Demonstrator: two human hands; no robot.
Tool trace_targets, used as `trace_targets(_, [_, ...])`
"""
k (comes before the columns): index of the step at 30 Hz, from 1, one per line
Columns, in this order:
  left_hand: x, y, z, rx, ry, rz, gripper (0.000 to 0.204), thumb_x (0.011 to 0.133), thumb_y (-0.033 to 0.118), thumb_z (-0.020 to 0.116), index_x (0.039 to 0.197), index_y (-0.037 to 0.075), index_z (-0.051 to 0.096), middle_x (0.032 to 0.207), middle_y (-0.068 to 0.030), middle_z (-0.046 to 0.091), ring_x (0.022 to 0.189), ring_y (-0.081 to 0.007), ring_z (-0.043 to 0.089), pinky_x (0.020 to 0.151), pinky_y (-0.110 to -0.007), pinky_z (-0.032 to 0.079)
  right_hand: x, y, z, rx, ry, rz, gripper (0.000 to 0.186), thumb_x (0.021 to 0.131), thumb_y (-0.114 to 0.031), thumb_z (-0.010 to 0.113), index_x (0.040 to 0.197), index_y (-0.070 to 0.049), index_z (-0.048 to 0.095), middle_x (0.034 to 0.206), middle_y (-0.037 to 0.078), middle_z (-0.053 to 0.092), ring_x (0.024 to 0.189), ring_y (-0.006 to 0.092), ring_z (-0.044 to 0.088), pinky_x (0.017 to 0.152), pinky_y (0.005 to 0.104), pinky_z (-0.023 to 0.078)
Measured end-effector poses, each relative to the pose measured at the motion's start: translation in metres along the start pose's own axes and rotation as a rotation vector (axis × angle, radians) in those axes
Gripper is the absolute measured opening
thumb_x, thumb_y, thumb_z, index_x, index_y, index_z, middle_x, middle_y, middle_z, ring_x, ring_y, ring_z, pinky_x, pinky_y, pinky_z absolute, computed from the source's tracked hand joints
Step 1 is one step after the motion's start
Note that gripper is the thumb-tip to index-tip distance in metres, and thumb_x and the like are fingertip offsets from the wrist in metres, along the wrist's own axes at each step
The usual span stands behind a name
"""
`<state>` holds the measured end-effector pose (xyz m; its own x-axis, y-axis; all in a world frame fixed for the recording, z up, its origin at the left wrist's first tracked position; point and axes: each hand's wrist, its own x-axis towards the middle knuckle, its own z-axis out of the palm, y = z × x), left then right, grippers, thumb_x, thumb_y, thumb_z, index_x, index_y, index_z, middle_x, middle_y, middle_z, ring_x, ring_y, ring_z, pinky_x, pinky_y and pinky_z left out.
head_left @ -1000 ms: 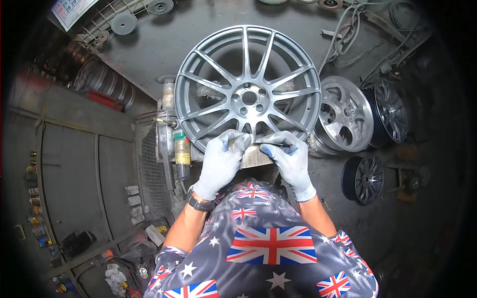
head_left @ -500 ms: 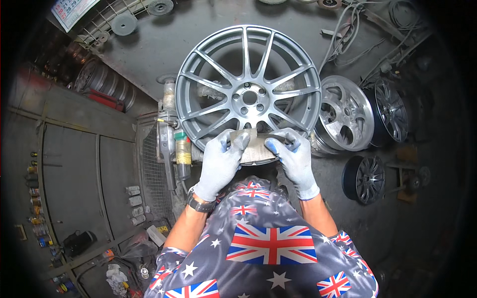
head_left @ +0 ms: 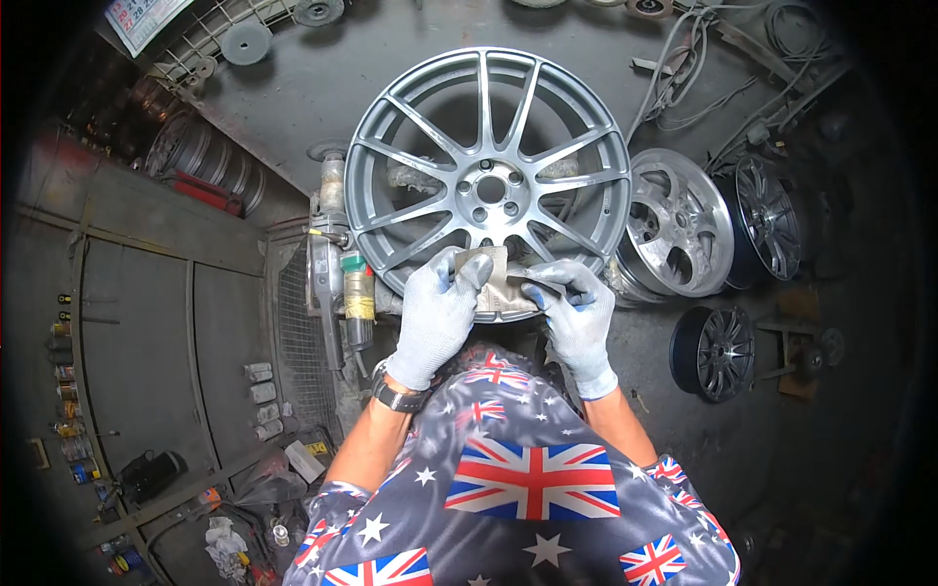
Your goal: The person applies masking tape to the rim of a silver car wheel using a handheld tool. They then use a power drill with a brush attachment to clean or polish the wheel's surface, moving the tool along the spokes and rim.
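A sheet of sandpaper [head_left: 496,288], its greyish-brown backing showing, is stretched between my two gloved hands over the near rim of a wheel. My left hand [head_left: 438,314] pinches its left part, thumb on top. At the other side my right hand [head_left: 576,317] grips the sheet, with a dark folded or curled edge of it by the fingers. Both gloves are light grey with blue patches. Just beyond lies a silver multi-spoke alloy wheel [head_left: 486,104], face up; its lowest spokes are partly hidden by the hands and the sheet.
To the right stand a silver wheel [head_left: 718,230], a dark wheel [head_left: 767,220] and a smaller dark-sided wheel [head_left: 725,354]. A power tool [head_left: 325,288] and a yellow-banded tool [head_left: 361,305] hang left of the work wheel. Cables [head_left: 684,73] loop at the upper right.
Both hands keep hold of the sandpaper. Its right part has bent or folded further, and my right hand has shifted slightly down. The wheel has stayed in place.
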<state>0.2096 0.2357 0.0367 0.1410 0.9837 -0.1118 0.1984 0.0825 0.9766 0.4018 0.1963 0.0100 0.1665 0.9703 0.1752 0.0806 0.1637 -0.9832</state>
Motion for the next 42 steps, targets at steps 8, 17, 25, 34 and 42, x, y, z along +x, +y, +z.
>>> trace_targets(8, [-0.002,-0.007,0.006,0.095,0.089,0.162,0.031,0.107,0.029,0.068,0.104,-0.001,0.071,0.072,-0.0148,0.062,0.064,-0.017,0.051,0.062,-0.038,0.046,-0.003,0.0,-0.003,0.103,-0.049,0.034,0.03,0.096,-0.004,0.079,0.124,0.004,0.072,0.107,0.007,0.077,0.097,0.013,0.071,0.086,0.0274,0.057])
trace_targets(17, [-0.007,0.006,0.01,0.161,0.186,0.219,0.021,0.106,0.021,0.069,0.11,0.001,0.073,0.071,-0.0181,0.066,0.059,-0.0303,0.065,0.06,-0.039,0.05,0.0,-0.004,-0.006,0.247,-0.043,0.225,0.031,0.099,-0.01,0.079,0.126,0.003,0.069,0.107,0.004,0.075,0.093,0.0068,0.066,0.083,0.0249,0.055])
trace_targets(25, [-0.002,-0.007,0.007,0.219,0.263,0.263,0.023,0.107,0.022,0.067,0.111,0.0,0.073,0.077,-0.0141,0.069,0.065,-0.0235,0.063,0.063,-0.036,0.051,-0.009,-0.015,0.001,0.001,0.092,-0.105,0.02,0.092,0.006,0.074,0.111,0.001,0.074,0.106,0.01,0.077,0.1,0.0149,0.071,0.088,0.0288,0.057])
trace_targets(34, [0.004,-0.025,0.0,0.176,0.331,0.222,0.034,0.113,0.027,0.062,0.116,-0.005,0.072,0.092,-0.0111,0.073,0.083,-0.0136,0.061,0.076,-0.035,0.052,0.005,-0.025,-0.018,0.187,0.115,0.134,0.029,0.101,-0.007,0.074,0.128,0.002,0.066,0.112,0.006,0.071,0.093,0.007,0.063,0.082,0.0214,0.049])
trace_targets(42, [0.0,-0.017,0.007,-0.162,0.277,0.175,0.03,0.109,0.018,0.066,0.124,-0.007,0.072,0.118,-0.0122,0.074,0.104,-0.0148,0.066,0.094,-0.032,0.053,0.012,-0.015,-0.008,0.155,0.105,0.184,0.023,0.103,-0.013,0.074,0.121,0.0,0.069,0.1,0.002,0.072,0.085,0.0053,0.064,0.076,0.0208,0.051])
